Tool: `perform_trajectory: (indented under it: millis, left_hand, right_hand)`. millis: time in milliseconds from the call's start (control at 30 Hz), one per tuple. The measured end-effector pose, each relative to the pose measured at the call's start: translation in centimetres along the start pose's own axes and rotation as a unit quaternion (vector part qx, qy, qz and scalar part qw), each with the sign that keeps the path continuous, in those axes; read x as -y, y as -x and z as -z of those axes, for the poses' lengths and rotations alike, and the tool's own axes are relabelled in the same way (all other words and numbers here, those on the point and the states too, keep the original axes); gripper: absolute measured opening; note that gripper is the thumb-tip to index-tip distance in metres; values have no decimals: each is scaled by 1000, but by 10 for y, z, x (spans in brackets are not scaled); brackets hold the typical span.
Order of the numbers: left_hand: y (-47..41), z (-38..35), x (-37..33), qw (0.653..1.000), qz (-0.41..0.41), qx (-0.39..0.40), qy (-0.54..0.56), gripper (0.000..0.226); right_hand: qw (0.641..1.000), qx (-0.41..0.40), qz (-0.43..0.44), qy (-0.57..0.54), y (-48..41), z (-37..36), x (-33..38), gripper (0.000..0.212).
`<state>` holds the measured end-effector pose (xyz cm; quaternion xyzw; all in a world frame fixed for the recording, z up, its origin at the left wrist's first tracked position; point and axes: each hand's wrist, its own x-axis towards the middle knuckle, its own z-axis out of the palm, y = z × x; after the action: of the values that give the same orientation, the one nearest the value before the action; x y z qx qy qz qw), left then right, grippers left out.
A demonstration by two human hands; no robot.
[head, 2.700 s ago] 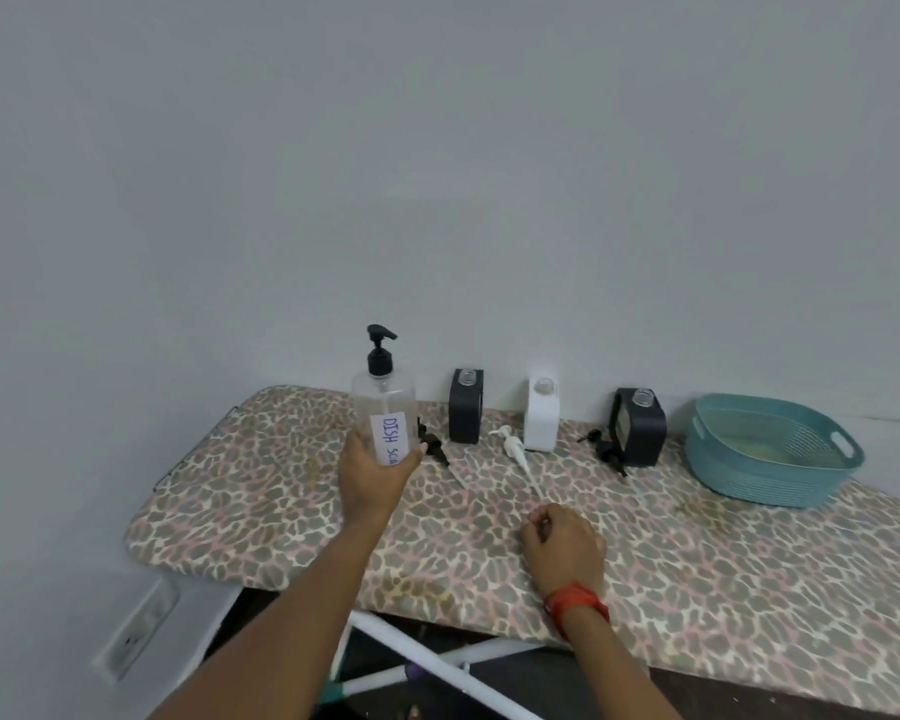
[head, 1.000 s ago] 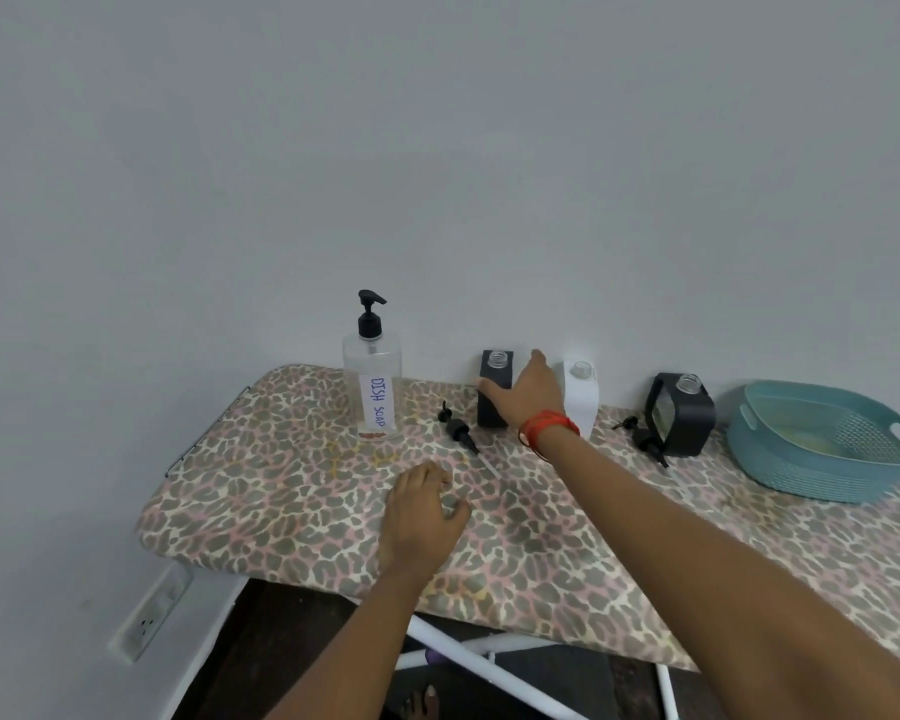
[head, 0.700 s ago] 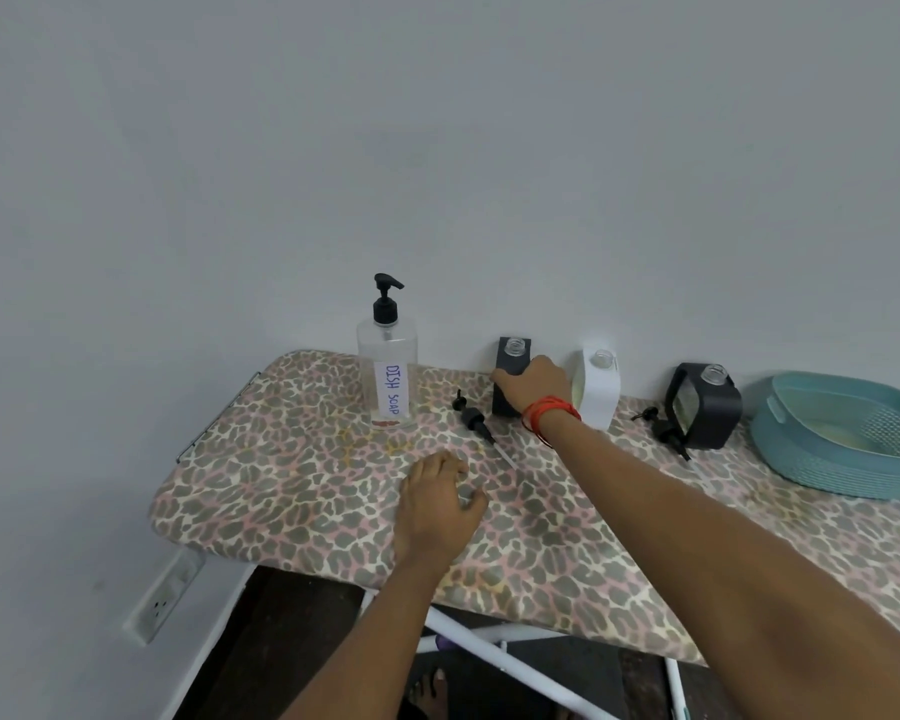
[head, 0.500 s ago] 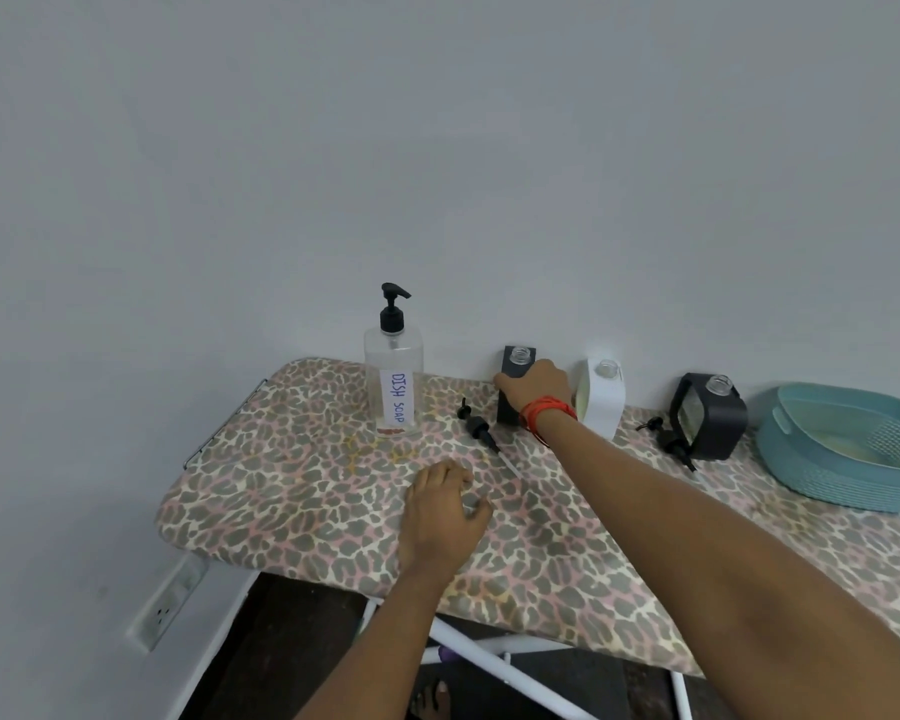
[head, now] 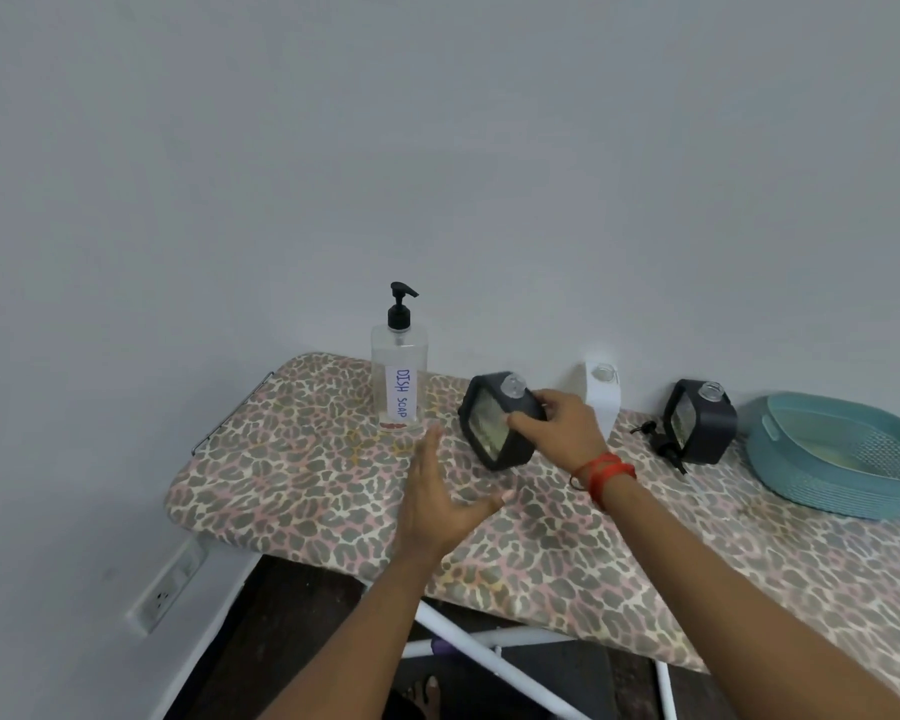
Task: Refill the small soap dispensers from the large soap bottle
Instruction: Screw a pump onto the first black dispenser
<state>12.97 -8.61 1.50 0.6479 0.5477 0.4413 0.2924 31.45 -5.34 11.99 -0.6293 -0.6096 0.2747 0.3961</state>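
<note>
My right hand (head: 557, 428) grips black square plastic soap dispenser (head: 494, 423), fingers (head: 526, 420) curled round it. It is tilted over leopard-print counter (head: 292, 459), beside tall clear dish-soap pump bottle (head: 399, 387). Left hand (head: 440, 498) hovers, fingers straight. Step, I judge: positioning dispenser. Next: stand it upright, pump soap into open neck.

plain grey wall (head: 437, 148) ran behind, leopard-print ironing board (head: 292, 475) sat right by it on white tube legs (head: 494, 662), wall socket (head: 170, 589) low on the left, dark floor (head: 281, 641) below

A leopard-print worktop (head: 292, 485) carries a clear soap bottle (head: 398, 387) at far left. Rightward stand a white dispenser (head: 601, 400), a black dispenser (head: 702, 426), a loose pump (head: 663, 445) and a teal basket (head: 822, 485).
</note>
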Motion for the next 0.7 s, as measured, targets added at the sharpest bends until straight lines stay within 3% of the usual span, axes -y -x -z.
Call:
perform_trajectory:
  millis: [133,233,367,467,533,633,700]
  left_hand:
    - [1,2,-1,1000,-10,0,1,140]
    - [-1,4,0,1000,-16,1,6,128]
    - [-1,3,1,1000,-5,6,0,118]
    - [-1,2,0,1000,-3,5,-12,127]
    - [-1,3,-1,1000,-6,8,-5,126]
    - [-2,3,0,1000,7,13,-15,130]
    - [-2,2,2,999,20,21,-29,136]
  right_hand:
    - [998,32,26,44,35,-19,5,26]
    - [996,39,47,63,51,-33,2,25]
    - [996,78,27,-23,56,-35,-6,31]
    - [993,79,-35,-75,41,-28,-10,61]
    - [997,43,-59,-22,13,-25,-14,56]
    - [991,55,-53,110,-35,-33,-17,23]
    - [979,106,-60,163,-62,-47,-17,32]
